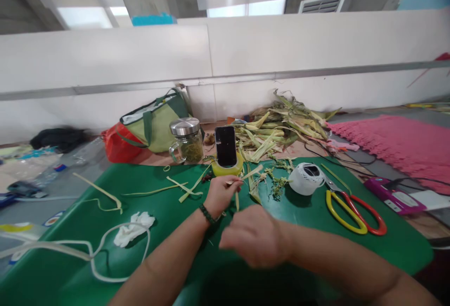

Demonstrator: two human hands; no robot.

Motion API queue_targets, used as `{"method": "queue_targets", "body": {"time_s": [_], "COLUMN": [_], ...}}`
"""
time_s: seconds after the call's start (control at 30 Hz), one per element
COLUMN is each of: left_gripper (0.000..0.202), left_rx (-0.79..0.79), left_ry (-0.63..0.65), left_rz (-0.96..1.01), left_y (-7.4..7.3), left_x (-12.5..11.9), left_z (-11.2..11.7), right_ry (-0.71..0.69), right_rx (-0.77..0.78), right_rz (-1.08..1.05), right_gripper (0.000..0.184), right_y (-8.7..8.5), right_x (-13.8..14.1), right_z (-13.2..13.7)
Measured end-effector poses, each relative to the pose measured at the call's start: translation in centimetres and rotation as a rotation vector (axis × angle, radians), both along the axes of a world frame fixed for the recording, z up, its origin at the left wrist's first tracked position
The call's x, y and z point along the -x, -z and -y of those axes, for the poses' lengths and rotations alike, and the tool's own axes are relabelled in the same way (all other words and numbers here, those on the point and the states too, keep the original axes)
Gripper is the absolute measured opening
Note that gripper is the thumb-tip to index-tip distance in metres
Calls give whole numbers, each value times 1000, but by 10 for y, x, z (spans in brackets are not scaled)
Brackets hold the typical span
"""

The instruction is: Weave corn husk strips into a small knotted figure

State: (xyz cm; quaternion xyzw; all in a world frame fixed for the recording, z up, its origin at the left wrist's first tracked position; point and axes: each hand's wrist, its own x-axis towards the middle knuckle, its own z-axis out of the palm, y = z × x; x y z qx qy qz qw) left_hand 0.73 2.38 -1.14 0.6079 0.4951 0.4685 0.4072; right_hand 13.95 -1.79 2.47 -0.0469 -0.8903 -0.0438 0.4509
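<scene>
One jar (190, 149) stands left. The left hand (220, 197), fingers pressed together, pinches one pale strip (253, 172), partly hidden, before one phone (225, 144). The right hand (258, 238) is curled but blurred (whether it holds anything, I cannot tell). The green worktop (393, 250) meets a white wall (123, 57).

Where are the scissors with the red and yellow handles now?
In the head view, the scissors lie at the right side of the green table, between the white round container and the purple device.
</scene>
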Motion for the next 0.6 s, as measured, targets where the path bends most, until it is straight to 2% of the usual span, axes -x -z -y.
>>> {"method": "queue_targets", "body": {"time_s": [0.03,0.07,0.13,0.2,0.27,0.33,0.4,0.53,0.6], "left_gripper": [19,20,28,39,44,46,46,42,40], "left_rx": [60,118,181,257,276,269,252,221,224], "left_ry": [-12,-33,-34,37,49,63,71,51,56], "left_rz": [68,156,298,379,414,434,436,420,403], "left_y": [-2,-5,-12,-19,-25,-28,-30,-32,-32], "left_x": [0,0,1,2,4,6,9,14,16], "left_z": [-2,-2,0,4,7,8,7,5,4], "right_ry": [-8,51,313,452,521,536,492,347,316], "right_rx": [-11,31,257,456,646,777,851,980,997], "right_rz": [-45,-74,-167,-71,57,160,212,204,201], "right_gripper": [26,28,29,36,39,36,31,34,35], "right_y": [-2,-4,-5,-4,-1,2,4,2,-2], "right_x": [-2,-5,-14,-23,-26,-25,-22,-24,-30], "right_z": [0,-2,-14,-30,-42,-46,-46,-47,-52]}}
